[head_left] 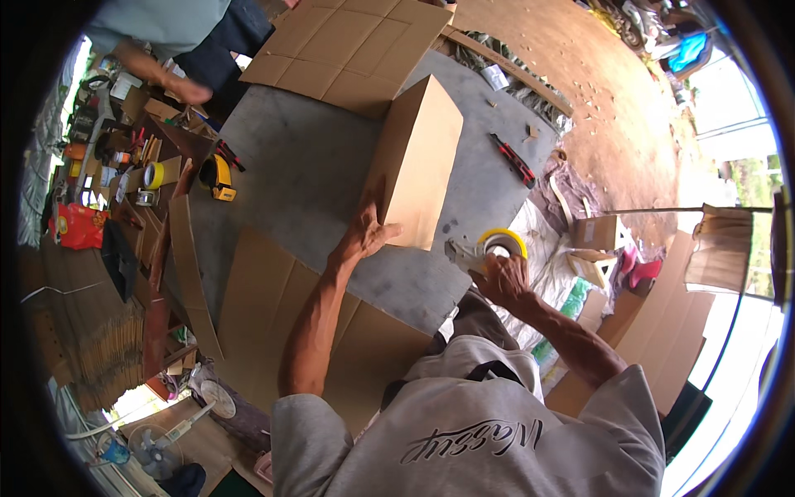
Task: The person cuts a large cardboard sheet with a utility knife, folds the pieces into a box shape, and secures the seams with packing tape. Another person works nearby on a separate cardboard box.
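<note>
Nearest, tape dispenser (490, 248) is gripped by right hand (503, 280) at 4 o'clock of the assembled box (414, 161), steadied by open left hand (367, 234); no tape is seen applied yet.

open grey tabletop (306, 166) left of the upright cardboard box (418, 157), room to pass there. far side blocked by flat cardboard sheet (352, 45). far left edge has a yellow tape measure (218, 178). right of box: red-black cutter (515, 160). near edge covered by cardboard (265, 306).
</note>
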Motion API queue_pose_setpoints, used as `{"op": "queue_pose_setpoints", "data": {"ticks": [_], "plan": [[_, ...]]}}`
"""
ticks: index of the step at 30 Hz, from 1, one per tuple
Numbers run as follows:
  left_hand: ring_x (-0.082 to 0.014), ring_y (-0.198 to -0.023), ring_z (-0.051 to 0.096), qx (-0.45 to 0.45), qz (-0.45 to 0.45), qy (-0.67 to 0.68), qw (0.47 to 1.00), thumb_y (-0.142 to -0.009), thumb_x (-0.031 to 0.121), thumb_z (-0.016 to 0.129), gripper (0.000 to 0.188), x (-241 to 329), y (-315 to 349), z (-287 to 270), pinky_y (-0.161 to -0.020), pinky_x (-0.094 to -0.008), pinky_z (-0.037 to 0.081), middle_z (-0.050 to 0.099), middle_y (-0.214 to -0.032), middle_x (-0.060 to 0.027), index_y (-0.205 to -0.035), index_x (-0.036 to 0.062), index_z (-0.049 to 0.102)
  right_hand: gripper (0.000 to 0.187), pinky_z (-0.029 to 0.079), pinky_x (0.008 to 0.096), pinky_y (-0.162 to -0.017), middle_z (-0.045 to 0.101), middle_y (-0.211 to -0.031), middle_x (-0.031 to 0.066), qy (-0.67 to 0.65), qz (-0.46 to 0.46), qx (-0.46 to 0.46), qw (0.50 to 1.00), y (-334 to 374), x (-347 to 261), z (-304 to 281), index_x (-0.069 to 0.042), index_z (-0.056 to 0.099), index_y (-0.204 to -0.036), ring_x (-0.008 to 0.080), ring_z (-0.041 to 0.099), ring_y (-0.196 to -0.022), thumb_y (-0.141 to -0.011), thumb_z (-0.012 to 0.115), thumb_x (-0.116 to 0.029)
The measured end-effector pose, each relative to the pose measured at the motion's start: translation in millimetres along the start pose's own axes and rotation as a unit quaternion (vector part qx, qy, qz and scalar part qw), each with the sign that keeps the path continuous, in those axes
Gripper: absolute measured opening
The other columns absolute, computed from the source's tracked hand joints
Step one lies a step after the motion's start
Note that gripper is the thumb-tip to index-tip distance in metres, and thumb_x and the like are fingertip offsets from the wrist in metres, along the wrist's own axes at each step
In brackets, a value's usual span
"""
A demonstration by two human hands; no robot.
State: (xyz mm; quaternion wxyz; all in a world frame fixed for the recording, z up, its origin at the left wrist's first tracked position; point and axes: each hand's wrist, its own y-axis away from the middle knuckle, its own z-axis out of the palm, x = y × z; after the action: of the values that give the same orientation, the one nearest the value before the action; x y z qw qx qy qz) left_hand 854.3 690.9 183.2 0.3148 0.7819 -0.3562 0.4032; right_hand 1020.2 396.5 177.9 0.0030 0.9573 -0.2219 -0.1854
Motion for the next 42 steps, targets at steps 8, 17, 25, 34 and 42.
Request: {"op": "queue_pose_setpoints", "data": {"ticks": [8, 17, 25, 34, 42], "plan": [[-0.0507, -0.147, 0.031, 0.020, 0.042, -0.061, 0.997, -0.078, 0.027, 0.078, 0.107, -19.3, 6.8, 18.2, -0.123, -0.0494, 0.031, 0.024, -0.160, -0.0361, -0.163, 0.0010, 0.018, 0.043, 0.051, 0.0516, -0.075, 0.071, -0.074, 0.0210, 0.050, 0.002, -0.084, 0.995, -90.2, -11.4, 12.0, 0.001, 0.071, -0.090, 0.0395, 0.070, -0.075, -0.083, 0.077, -0.041], [-0.0531, -0.144, 0.034, 0.033, 0.027, -0.093, 0.995, -0.078, 0.030, 0.079, 0.111, -26.3, 5.5, 36.3, -0.120, -0.0502, 0.035, 0.028, -0.155, -0.0387, -0.164, 0.0043, 0.014, 0.042, 0.055, 0.0520, -0.074, 0.072, -0.079, 0.0258, 0.028, 0.054, -0.074, 0.995, -81.0, -16.3, 12.6, 0.004, 0.075, -0.082, 0.0405, 0.072, -0.076, -0.080, 0.077, -0.038], [-0.0532, -0.145, 0.034, 0.034, 0.025, -0.094, 0.995, -0.077, 0.030, 0.079, 0.110, -41.8, 2.5, 31.9, -0.120, -0.0514, 0.036, 0.030, -0.158, -0.0371, -0.165, 0.0085, 0.016, 0.040, 0.057, 0.0479, -0.075, 0.074, -0.081, 0.0207, 0.115, 0.022, -0.072, 0.990, -83.0, -37.8, 12.1, 0.000, 0.077, -0.084, 0.0369, 0.074, -0.080, -0.085, 0.073, -0.040], [-0.0487, -0.145, 0.037, 0.038, 0.028, -0.070, 0.996, -0.073, 0.024, 0.078, 0.108, -13.0, 2.9, 21.2, -0.119, -0.0500, 0.039, 0.036, -0.157, -0.0331, -0.163, 0.0066, 0.020, 0.029, 0.052, 0.0435, -0.060, 0.077, -0.083, 0.0124, 0.166, 0.090, -0.101, 0.977, -78.8, -55.8, 22.9, -0.009, 0.079, -0.081, 0.0285, 0.076, -0.079, -0.088, 0.066, -0.034], [-0.0484, -0.147, 0.034, 0.038, -0.015, -0.151, 0.988, -0.077, 0.034, 0.077, 0.109, -23.5, -3.7, 40.1, -0.120, -0.0487, 0.036, 0.031, -0.160, -0.0323, -0.163, 0.0033, 0.018, 0.033, 0.054, 0.0480, -0.067, 0.076, -0.085, 0.0161, 0.069, 0.194, -0.011, 0.979, -109.4, -38.1, 30.6, -0.007, 0.078, -0.083, 0.0327, 0.075, -0.080, -0.086, 0.069, -0.039]]}}
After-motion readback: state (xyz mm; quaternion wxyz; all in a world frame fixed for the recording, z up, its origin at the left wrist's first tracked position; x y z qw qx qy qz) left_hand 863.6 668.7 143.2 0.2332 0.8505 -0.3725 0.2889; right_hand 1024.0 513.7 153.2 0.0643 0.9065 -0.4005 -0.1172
